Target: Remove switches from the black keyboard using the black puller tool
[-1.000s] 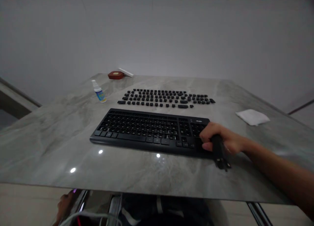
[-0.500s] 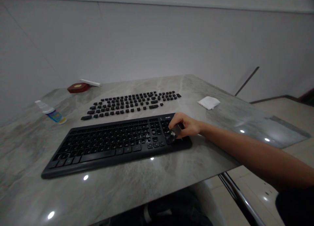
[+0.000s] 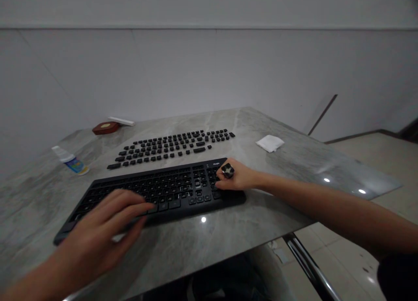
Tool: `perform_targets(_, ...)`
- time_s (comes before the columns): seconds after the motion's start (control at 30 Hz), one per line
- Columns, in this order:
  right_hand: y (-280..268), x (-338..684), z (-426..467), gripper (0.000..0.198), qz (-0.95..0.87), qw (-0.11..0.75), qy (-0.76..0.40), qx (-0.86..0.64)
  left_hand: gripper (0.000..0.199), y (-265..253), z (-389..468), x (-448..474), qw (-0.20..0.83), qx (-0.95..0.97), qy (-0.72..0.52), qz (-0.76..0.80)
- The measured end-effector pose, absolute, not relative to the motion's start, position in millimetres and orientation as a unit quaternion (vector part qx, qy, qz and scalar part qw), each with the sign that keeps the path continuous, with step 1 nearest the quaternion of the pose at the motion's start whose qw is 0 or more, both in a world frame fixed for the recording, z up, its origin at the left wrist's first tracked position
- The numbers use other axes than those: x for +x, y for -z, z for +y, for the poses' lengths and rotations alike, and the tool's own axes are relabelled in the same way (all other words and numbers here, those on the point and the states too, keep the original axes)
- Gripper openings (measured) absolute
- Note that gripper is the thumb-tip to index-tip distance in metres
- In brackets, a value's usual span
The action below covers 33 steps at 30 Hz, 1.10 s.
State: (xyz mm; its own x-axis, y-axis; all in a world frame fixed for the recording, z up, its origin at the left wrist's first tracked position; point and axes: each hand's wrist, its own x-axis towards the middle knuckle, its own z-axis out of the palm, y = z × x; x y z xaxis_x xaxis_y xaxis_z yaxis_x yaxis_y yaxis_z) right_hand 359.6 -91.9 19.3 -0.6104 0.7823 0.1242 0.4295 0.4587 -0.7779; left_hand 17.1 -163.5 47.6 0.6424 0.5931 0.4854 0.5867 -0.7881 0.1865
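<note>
A black keyboard lies on the table, most of its upper keys off and its bottom row still fitted. My right hand is closed around a small black square-ended tool at the number pad; the tool's end faces me and its exact kind is unclear. Over the keyboard's left front is my left hand, fingers stretched and apart, fingertips near the space bar; whether they touch it I cannot tell. Behind the keyboard, loose black keycaps lie in rows.
A white spray bottle with a blue label lies at the left. At the back left sit a reddish-brown box and a white strip. A folded white tissue rests on the right of the marble-look table.
My left hand has come in from the lower left over the keyboard. The right hand has turned, so the tool's end now points toward me instead of down at the keys.
</note>
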Motion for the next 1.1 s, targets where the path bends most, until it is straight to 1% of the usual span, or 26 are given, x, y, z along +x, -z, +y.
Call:
perform_targets(0.1,-17,354,-98,0.03,-0.784,0.248,-0.332,-0.462,0.019,-38,-131,76,0.034,0.95,-0.24,0.197)
perform_targets(0.17,-14,351,-102,0.027,-0.762,0.264,-0.321,-0.496,0.014,-29,-110,112,0.056,0.952,-0.266,0.141)
perform_targets(0.3,-6,347,-111,0.026,-0.728,0.317,-0.322,-0.515,0.012,-11,-86,145,0.157,0.932,-0.284,0.16)
perform_targets(0.37,-3,346,-113,0.024,-0.721,0.325,-0.321,-0.522,0.009,-6,-83,146,0.183,0.929,-0.282,0.153)
perform_targets(0.57,-2,343,-117,0.023,-0.689,0.359,-0.348,-0.525,0.017,-2,-84,143,0.157,0.934,-0.299,0.117)
perform_targets(0.73,-2,349,-111,0.029,-0.606,0.465,-0.356,-0.538,0.022,-1,-85,149,0.117,0.942,-0.289,0.122)
perform_targets(0.8,-3,352,-109,0.03,-0.587,0.482,-0.351,-0.547,0.024,-2,-86,150,0.12,0.943,-0.286,0.122)
perform_targets(0.93,-6,357,-112,0.031,-0.676,0.436,-0.318,-0.501,0.021,-6,-87,148,0.183,0.922,-0.301,0.159)
perform_targets(1.03,-7,358,-114,0.03,-0.768,0.382,-0.298,-0.418,0.019,-8,-84,146,0.24,0.883,-0.328,0.235)
perform_targets(1.1,-5,360,-114,0.029,-0.822,0.345,-0.287,-0.35,0.018,-10,-83,146,0.267,0.873,-0.322,0.25)
